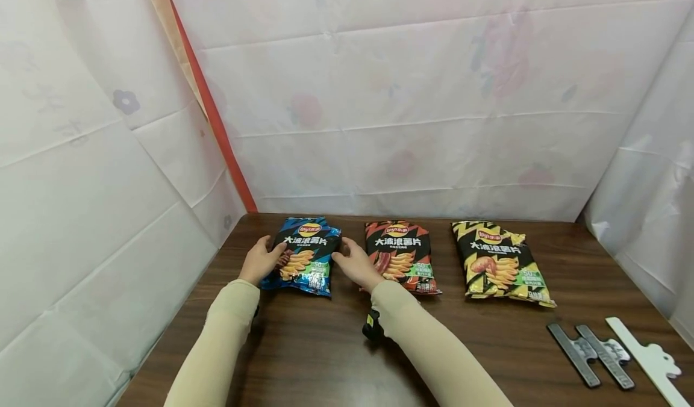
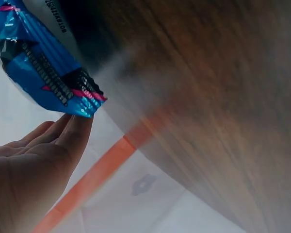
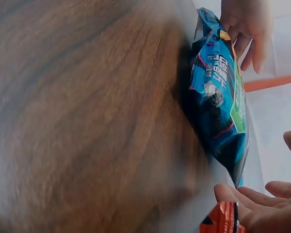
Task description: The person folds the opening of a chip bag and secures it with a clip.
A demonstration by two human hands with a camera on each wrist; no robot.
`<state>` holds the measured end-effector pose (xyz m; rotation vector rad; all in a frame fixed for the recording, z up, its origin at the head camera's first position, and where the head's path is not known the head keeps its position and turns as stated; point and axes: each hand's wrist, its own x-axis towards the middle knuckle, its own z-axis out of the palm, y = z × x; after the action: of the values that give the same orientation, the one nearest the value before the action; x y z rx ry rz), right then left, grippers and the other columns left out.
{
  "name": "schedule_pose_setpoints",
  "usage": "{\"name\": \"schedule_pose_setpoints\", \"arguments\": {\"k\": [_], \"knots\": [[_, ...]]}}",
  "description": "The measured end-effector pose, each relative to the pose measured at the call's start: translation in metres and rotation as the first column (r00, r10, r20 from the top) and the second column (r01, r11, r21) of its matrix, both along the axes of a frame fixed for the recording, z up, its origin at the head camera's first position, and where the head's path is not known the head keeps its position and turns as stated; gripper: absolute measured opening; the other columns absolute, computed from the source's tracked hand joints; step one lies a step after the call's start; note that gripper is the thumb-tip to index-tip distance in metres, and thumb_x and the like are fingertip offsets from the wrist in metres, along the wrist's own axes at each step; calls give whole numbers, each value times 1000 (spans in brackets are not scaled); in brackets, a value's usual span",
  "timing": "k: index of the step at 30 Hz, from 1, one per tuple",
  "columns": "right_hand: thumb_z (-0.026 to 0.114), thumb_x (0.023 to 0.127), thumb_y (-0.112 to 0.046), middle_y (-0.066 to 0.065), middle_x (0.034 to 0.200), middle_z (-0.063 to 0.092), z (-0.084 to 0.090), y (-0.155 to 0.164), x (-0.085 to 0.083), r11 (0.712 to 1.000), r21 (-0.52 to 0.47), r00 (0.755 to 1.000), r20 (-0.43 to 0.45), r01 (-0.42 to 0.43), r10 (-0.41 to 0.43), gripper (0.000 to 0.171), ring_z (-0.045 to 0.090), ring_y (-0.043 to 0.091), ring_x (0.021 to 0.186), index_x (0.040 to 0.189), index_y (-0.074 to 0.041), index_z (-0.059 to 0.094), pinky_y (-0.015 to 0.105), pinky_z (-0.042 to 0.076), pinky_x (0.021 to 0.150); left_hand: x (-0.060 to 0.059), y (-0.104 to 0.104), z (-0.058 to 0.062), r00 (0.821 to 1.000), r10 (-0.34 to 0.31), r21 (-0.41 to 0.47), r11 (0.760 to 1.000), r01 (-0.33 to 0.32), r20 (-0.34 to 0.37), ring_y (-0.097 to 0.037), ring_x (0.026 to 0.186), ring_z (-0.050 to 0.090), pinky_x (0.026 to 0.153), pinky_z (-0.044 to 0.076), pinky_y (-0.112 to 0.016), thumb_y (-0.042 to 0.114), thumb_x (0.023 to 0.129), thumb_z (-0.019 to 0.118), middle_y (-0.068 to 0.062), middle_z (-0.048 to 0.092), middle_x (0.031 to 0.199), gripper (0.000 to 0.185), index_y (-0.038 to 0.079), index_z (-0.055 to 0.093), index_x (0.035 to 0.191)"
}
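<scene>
A blue bag of crisps (image 1: 305, 255) is seen lying flat at the far left of a dark wooden tabletop (image 1: 303, 353), close to the back wall. It is flanked by both hands. The left hand (image 1: 260, 261) is laid against the bag's left edge, with the fingers curled onto its upper left corner. From the left wrist view, the fingertips (image 2: 75, 127) are shown touching the bag's crimped seam, the fingers being only slightly bent. The right hand (image 1: 355, 264) is placed at the bag's right edge, with the fingertips on or just at the rim of the bag; in the right wrist view the fingers (image 3: 242, 196) are seen loosely extended just beside the bag's lower corner. Whether a firm grip is held by either hand cannot be told; the bag appears to be touched and steadied rather than lifted.

Just to the right of the blue bag, a red bag of crisps (image 1: 400, 255) is laid flat, partly overlapped by the right wrist. Further right, a yellow bag of crisps (image 1: 501, 262) is set apart from the red one. Near the front right corner of the tabletop, two grey clips (image 1: 590, 347) and a white plastic strip (image 1: 647, 359) are found. The tabletop is enclosed by white sheeting (image 1: 412, 94) at the back and sides.
</scene>
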<state>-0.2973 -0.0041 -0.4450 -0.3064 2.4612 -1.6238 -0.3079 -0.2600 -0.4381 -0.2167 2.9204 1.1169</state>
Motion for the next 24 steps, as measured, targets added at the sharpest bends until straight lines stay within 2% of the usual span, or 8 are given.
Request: {"name": "schedule_pose_setpoints", "arguments": {"k": [4,11,24], "knots": [[51,102,-31,18,152,40,-3,-4,-2,1000,-5,1000,29,4,-4,62,42,38,137,155,-9,28,55,39,107,-2,-1,-1,1000,-9,11,1000,9,18,-47,140,33,114,28,-58,45,103,43,-33,32,152,77,-9,20,152],[52,102,-28,21,149,42,-12,-13,-6,997,-75,995,97,21,-14,61,45,37,135,154,-5,29,53,41,106,-3,-2,-5,999,-33,17,999,33,23,-49,139,33,114,28,-59,42,103,44,-36,33,150,75,-14,23,149],[54,101,-21,27,150,39,-12,-27,-5,979,-192,982,188,73,-37,65,45,38,135,154,2,25,50,45,104,-3,1,-7,998,-30,51,998,27,55,-47,135,38,112,31,-59,42,103,45,-34,36,148,71,-10,30,148]]}}
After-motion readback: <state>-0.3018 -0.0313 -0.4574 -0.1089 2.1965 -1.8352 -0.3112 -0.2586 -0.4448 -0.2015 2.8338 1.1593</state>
